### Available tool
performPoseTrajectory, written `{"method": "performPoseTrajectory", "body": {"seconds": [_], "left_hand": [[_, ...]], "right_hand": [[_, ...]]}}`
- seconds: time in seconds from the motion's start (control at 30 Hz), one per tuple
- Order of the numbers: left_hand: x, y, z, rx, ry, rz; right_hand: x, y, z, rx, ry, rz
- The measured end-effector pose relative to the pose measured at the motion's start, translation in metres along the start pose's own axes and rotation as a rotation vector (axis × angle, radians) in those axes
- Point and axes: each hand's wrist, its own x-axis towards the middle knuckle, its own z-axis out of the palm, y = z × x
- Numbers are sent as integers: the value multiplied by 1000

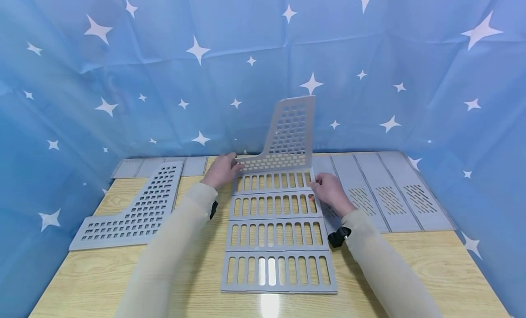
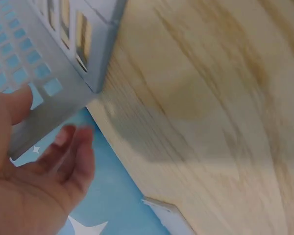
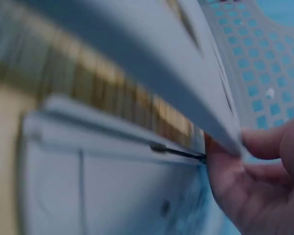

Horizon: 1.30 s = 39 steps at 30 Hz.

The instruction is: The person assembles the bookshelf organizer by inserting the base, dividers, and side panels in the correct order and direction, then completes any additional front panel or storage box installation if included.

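Note:
A grey L-shaped panel point(image 1: 310, 126) with rows of small holes stands upright at the far end of a slotted grey panel point(image 1: 279, 250) made of several joined sections. My left hand point(image 1: 222, 172) holds the upright panel's low left end, thumb point(image 2: 20, 104) on its face and fingers beyond its edge. Between thumb and forefinger, my right hand point(image 1: 332, 192) pinches the right edge of the slotted panel, close to its far corner. That edge slants up between the fingers in the right wrist view, above a flat panel.
Another L-shaped perforated panel point(image 1: 115, 243) lies on the left of the wooden table point(image 1: 102, 277). Flat jointed grey panels point(image 1: 367, 169) with slanted slots lie at the right. More grey panels point(image 1: 195, 167) lie at the back left. A blue starry curtain point(image 1: 230, 76) hangs behind.

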Motion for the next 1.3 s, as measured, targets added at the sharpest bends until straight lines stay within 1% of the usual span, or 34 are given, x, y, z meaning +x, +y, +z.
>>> {"method": "performPoseTrajectory", "body": {"seconds": [0.1, 0.17, 0.27, 0.33, 0.37, 0.43, 0.5, 0.63, 0.7, 0.8, 0.9, 1.0, 1.07, 1.13, 1.17, 1.23, 1.3], "left_hand": [[-1, 1, 1, -81, -1, -28], [-1, 4, 2, -116, 13, -66], [-2, 7, 2, -173, 26, -143], [-2, 9, 3, -211, 33, -193], [-2, 10, 3, -227, 36, -212], [-2, 12, 4, -242, 41, -237], [-2, 13, 4, -251, 45, -250], [-2, 16, 5, -278, 52, -256], [-2, 16, 7, -299, 58, -260], [-2, 15, 10, -332, 58, -250], [-2, 10, 12, -407, 31, -221], [0, 5, 14, -509, -19, -190], [1, 1, 13, -543, -44, -177], [-1, -3, 11, -521, -52, -174], [-4, -5, 9, -498, -54, -171], [-13, -10, 2, -415, -47, -159], [-27, -17, -8, -330, -38, -150]], "right_hand": [[-3, -6, -2, -155, 45, -48], [-4, -8, -2, -229, 42, -68], [-2, -7, -3, -278, 5, -92], [0, -4, -4, -272, -30, -112], [1, -2, -5, -248, -49, -113], [3, 1, -6, -185, -102, -92], [4, 2, -7, -171, -133, -79], [6, 0, -7, -203, -156, -48], [6, -1, -7, -220, -147, -41], [7, 0, -6, -202, -122, -27], [9, 1, -5, -177, -82, -31], [11, 2, -4, -165, -35, -44], [11, 2, -5, -171, -8, -55], [10, 2, -5, -182, 8, -69], [8, 2, -7, -185, 2, -69], [2, 0, -10, -176, -35, -50], [-7, -1, -15, -172, -90, -18]]}}
